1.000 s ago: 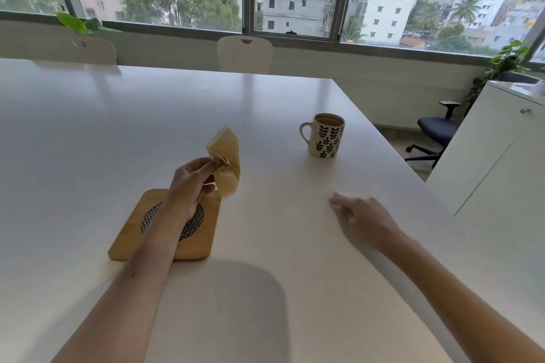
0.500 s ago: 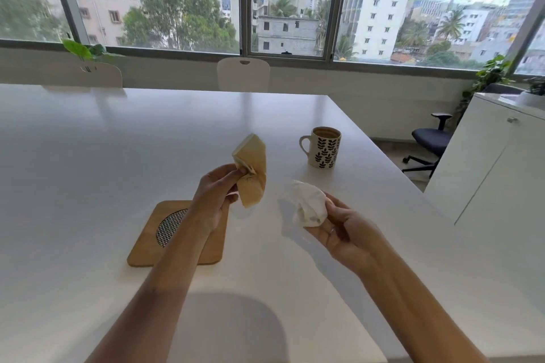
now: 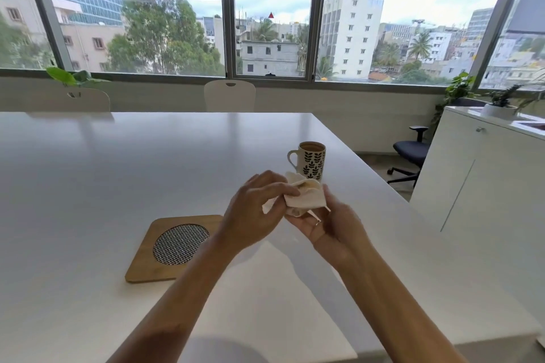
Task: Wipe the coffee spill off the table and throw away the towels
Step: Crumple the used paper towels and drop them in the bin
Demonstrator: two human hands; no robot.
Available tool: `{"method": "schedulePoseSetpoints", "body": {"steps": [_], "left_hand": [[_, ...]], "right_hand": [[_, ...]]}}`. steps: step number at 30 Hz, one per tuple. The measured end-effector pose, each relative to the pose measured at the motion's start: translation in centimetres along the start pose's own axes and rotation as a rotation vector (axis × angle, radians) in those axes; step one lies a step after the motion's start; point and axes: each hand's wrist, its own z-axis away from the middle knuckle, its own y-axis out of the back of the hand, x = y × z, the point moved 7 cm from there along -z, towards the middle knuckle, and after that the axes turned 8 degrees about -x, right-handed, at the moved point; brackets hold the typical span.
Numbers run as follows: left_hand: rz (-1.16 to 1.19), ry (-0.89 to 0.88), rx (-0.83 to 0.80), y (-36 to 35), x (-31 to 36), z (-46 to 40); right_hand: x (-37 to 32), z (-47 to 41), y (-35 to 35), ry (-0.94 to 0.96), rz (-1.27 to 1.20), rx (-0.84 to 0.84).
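Note:
Both hands meet above the white table [image 3: 118, 186], just in front of the mug. My right hand [image 3: 333, 224], palm up, cups a bundle of paper towels [image 3: 303, 197]: a white one wrapped around a coffee-stained tan one that peeks out at the top. My left hand [image 3: 253, 209] pinches the bundle's left edge with thumb and fingertips. No spill shows on the visible tabletop.
A leaf-patterned mug [image 3: 309, 163] with coffee stands just behind the hands. A wooden trivet [image 3: 174, 244] with a mesh centre lies to the left. White chairs [image 3: 230, 96] line the far side. A white cabinet [image 3: 483, 180] and an office chair [image 3: 411, 153] stand right.
My right hand picked up a white towel from the table. The hands then came together, and the stained towel from my left hand now sits inside the white one. The camera has tilted up.

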Motion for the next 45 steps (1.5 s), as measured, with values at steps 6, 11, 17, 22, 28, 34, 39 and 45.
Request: {"method": "schedulePoseSetpoints", "body": {"steps": [6,11,17,22,28,34,39,45], "left_hand": [[-0.087,0.077,-0.075,0.1,0.6,0.4],[-0.122,0.091,-0.15,-0.5,1.2,0.3],[-0.039,0.185,-0.195,-1.9,2.2,0.9],[0.084,0.227,-0.091,-1.6,2.6,1.6],[0.186,0.329,-0.031,-1.2,0.3,2.7],[-0.016,0.236,-0.188,-4.5,3.5,2.3],[0.024,0.256,-0.193,-6.5,4.8,1.5],[0.08,0.323,-0.15,-9.8,7.2,0.1]], "right_hand": [[-1.3,1.0,0.5,-0.039,0.084,-0.237],[-2.2,1.8,1.7,0.002,0.406,-0.335],[-2.9,3.1,1.5,0.171,1.017,-0.214],[-3.6,4.2,1.8,0.334,1.207,-0.075],[-5.4,5.7,2.6,0.507,1.235,0.025],[-6.6,7.4,2.4,0.612,1.439,0.101],[-8.2,8.4,4.5,0.548,1.351,0.166],[-11.2,10.2,7.4,0.549,1.113,0.232]]}}
